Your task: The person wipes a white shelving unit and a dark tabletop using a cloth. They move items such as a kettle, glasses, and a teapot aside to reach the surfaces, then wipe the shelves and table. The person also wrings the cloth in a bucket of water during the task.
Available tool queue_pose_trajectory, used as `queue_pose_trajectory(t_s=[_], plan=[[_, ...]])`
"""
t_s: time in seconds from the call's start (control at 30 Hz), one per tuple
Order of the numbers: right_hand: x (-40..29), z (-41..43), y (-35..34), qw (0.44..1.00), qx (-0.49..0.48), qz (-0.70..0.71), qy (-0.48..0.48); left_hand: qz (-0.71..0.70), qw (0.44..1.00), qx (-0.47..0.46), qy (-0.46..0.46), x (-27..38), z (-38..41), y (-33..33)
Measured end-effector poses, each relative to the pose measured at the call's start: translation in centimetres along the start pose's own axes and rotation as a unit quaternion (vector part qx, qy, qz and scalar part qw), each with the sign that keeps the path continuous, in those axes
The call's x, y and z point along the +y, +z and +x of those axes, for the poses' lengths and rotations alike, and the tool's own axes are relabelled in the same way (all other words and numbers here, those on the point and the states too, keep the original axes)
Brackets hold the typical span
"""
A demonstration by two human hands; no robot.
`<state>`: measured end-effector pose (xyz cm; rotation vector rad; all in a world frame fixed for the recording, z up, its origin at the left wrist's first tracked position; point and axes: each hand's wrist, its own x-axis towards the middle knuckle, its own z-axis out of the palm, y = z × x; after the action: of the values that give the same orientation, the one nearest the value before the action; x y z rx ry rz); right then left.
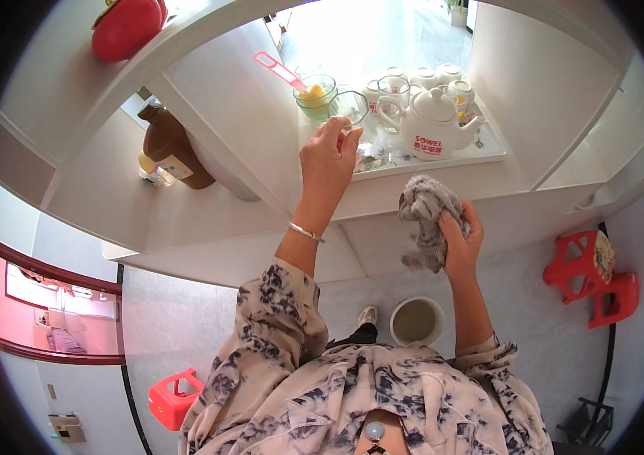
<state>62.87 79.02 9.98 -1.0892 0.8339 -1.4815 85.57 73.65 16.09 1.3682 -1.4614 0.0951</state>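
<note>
My left hand (330, 162) is at the rim of a clear drinking glass (356, 111) at the left part of a white tray (495, 156); its fingertips are at the glass, and the grip is partly hidden. My right hand (461, 242) holds a crumpled grey cloth (427, 213) in front of the tray. On the tray stand a white ceramic teapot (430, 122) with red writing, several white cups (448, 73) and another clear glass (394, 91). Left of the held glass, a green-tinted glass (316, 105) has something yellow in it, with a pink plastic handle (279, 70) by it.
A brown bottle (174, 151) stands in the left shelf compartment, and a red purse (128, 28) lies on the upper shelf. Upright white panels (544, 85) flank the tray. On the floor are a bucket of murky water (416, 321), red plastic stools (578, 267) and a red stool (174, 398).
</note>
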Motion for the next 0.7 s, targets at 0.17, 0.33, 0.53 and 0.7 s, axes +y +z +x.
queue_pose_trajectory(t_s=[0.17, 0.33, 0.53, 0.7], plan=[[-1.6, -0.5, -1.9, 1.000, 0.002, -0.022, 0.008, 0.071, 0.997, -0.028, 0.006, -1.9, 0.9, 1.9], [-2.4, 1.1, -3.2, 0.999, 0.042, -0.007, 0.020, 0.109, 0.993, -0.038, -0.008, -2.5, 1.5, 2.2], [-2.4, 2.4, -3.4, 0.999, 0.042, -0.026, -0.004, 0.095, 0.995, -0.026, -0.016, -2.8, 1.0, 1.9], [-3.6, 4.2, -2.1, 0.965, -0.022, -0.244, -0.092, 0.097, 0.995, -0.003, -0.016, -1.7, -2.0, 1.1]])
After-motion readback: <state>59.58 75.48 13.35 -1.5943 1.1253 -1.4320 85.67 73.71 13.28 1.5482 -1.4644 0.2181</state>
